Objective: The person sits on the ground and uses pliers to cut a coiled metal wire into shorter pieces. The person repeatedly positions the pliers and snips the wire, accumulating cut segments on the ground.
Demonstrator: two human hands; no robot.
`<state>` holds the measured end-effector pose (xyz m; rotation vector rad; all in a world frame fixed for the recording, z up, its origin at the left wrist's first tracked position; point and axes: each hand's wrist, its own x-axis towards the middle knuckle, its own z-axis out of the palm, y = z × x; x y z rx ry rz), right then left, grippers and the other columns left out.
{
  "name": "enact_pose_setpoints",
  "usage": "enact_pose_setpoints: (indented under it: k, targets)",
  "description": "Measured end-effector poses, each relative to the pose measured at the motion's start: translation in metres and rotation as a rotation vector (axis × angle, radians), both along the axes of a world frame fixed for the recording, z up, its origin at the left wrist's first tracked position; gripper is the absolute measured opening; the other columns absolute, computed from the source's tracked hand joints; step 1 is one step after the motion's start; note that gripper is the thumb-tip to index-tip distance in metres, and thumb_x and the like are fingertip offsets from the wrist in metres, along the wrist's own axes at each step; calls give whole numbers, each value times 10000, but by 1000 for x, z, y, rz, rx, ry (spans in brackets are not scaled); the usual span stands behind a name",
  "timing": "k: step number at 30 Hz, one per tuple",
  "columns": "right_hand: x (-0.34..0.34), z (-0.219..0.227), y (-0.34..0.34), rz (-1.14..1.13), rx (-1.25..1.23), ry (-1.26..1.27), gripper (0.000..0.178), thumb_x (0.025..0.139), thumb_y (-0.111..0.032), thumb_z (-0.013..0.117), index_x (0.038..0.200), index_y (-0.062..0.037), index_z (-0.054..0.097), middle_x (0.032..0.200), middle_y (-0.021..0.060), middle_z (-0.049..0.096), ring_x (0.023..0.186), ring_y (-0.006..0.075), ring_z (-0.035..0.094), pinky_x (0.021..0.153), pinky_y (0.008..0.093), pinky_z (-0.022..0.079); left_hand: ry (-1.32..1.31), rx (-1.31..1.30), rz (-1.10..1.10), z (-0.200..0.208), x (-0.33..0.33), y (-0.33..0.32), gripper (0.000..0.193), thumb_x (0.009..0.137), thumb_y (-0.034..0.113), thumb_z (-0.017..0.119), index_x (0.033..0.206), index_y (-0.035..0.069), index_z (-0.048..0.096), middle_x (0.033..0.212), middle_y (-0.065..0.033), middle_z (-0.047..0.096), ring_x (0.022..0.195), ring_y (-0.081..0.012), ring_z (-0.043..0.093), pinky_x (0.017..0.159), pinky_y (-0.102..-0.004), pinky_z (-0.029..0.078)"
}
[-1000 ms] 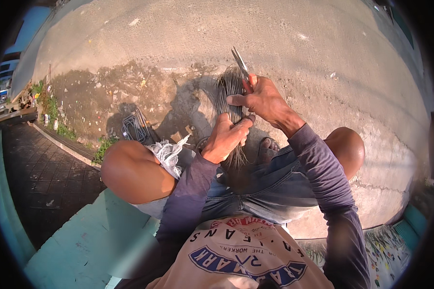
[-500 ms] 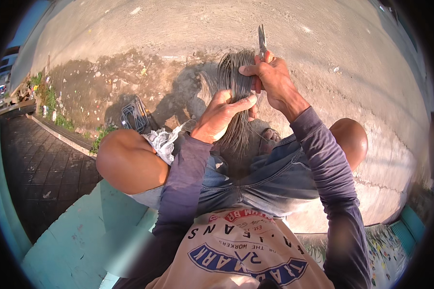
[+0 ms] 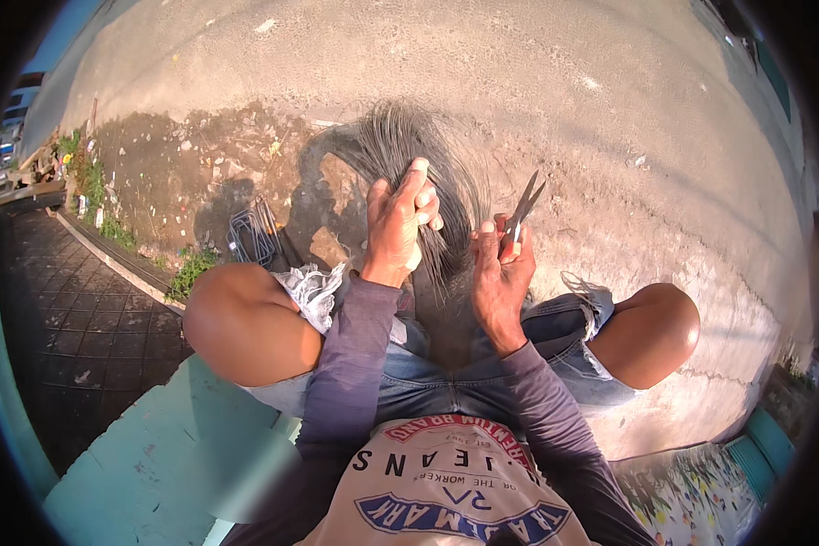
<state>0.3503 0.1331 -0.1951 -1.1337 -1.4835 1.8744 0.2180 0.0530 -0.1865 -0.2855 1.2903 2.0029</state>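
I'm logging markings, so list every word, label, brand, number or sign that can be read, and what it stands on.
Beige shirt, print upside down; I leave the wording uncopied:
Red panel: a line of capitals.
Middle: large dark capitals, partly lost in folds; smaller lettering nearby, some too small or blurred to read.
Blue banner: pale capitals.
Scissors: no lettering discernible.
Bundle of thin strands: none.
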Motion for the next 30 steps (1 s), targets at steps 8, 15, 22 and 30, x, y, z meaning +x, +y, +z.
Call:
enact_pose_setpoints:
  k: [8,15,22,30]
  targets:
    - [-22,-22,-30,84,224,-277,306,1068,-160,656,1285,33,559,995,117,635,907,167,598,833,348,526,14,150,96,0,4,-2,346,1071,244,699,1293,-21,686,954,-63,686,775,-148,591,736,-351,514]
    - [-9,-69,-33,72,92,-138,248,1052,-174,657,1187,32,629,900,99,652,859,168,615,803,359,536,23,-103,-120,6,4,-7,443,1114,365,680,1275,-48,683,866,-60,679,622,-108,561,568,-282,457]
    - [-40,54,69,406,-111,-184,151,1044,-135,729,1095,-15,652,883,32,659,764,100,597,665,279,481,98,-103,-152,10,-10,-14,373,1091,261,692,1246,-79,694,860,-61,660,607,-113,546,530,-288,444]
    - [-82,46,99,586,-198,-228,244,917,-116,838,855,-76,605,747,-15,552,660,96,532,596,313,420,159,-69,-385,7,-5,-6,266,1052,216,749,1039,-50,738,816,-125,733,611,-186,694,529,-316,499]
